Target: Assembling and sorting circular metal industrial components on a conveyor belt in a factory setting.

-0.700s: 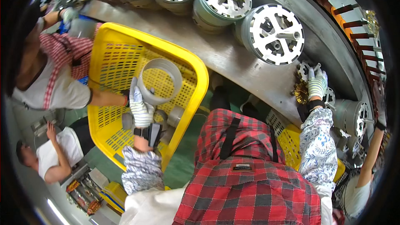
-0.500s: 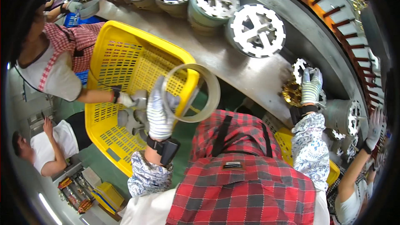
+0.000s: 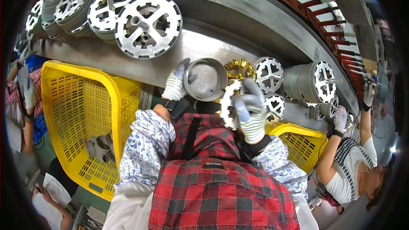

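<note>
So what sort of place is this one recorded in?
Most likely a factory assembly line. Stacks of identical white toothed discs sit along a long metal workbench, yellow plastic crates hold more metal parts, and a gloved co-worker stands alongside.

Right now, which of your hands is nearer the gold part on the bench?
Right. The right hand holds a white toothed disc just below the gold part; the left hand grips the grey ring further to its left.
</note>
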`<state>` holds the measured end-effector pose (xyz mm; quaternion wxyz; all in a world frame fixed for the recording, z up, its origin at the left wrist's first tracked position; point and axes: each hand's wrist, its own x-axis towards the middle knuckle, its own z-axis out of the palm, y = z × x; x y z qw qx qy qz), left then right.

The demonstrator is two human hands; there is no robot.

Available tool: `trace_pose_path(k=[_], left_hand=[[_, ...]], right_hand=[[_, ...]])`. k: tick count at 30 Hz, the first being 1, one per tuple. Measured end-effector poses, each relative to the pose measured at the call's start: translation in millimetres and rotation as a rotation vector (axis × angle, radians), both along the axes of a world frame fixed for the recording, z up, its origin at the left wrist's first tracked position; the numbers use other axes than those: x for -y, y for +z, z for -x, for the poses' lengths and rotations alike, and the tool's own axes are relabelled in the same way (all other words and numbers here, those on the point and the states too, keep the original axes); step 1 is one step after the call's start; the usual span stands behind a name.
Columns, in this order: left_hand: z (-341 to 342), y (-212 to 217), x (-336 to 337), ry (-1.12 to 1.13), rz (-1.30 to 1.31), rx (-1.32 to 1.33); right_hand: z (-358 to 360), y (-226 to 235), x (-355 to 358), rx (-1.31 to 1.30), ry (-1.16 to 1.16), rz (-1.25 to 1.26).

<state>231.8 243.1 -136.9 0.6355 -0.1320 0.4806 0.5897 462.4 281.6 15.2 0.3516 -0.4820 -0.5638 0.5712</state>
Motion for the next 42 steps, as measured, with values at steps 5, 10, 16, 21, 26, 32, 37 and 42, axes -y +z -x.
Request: trace_pose_path(k=[5, 10, 16, 21, 26, 32, 37, 42], left_hand=[[0.1, 26.1, -1.0, -0.022, -0.113, -0.486], [-4.3, 57.1, 25.1, -0.168, -0.187, -0.746], [-26.8, 63.3, 45.8, -0.319, -0.159, -0.957], [-26.0, 53.5, 46.6, -0.347, -0.110, -0.982], [-27.5, 51.2, 44.9, -0.276, -0.127, -0.930], [-32.4, 55.4, 37.2, -0.236, -0.087, -0.903], [-32.7, 54.4, 37.5, -0.218, -0.064, -0.886], [-35.1, 56.9, 33.1, -0.182, -0.050, -0.859]], right_hand=[[43.8, -33.0, -18.5, 0.247, 0.190, -0.599], [81.6, -69.7, -35.7, 0.315, 0.177, -0.704], [98.0, -76.0, -33.0, 0.413, 0.252, -0.764], [104.0, -83.1, -27.7, 0.401, 0.245, -0.790], [107.6, -81.0, -28.3, 0.406, 0.256, -0.812], [103.8, -86.6, -29.4, 0.387, 0.227, -0.794], [105.6, -86.8, -28.4, 0.383, 0.240, -0.778], [108.9, -82.4, -31.8, 0.444, 0.256, -0.801]])
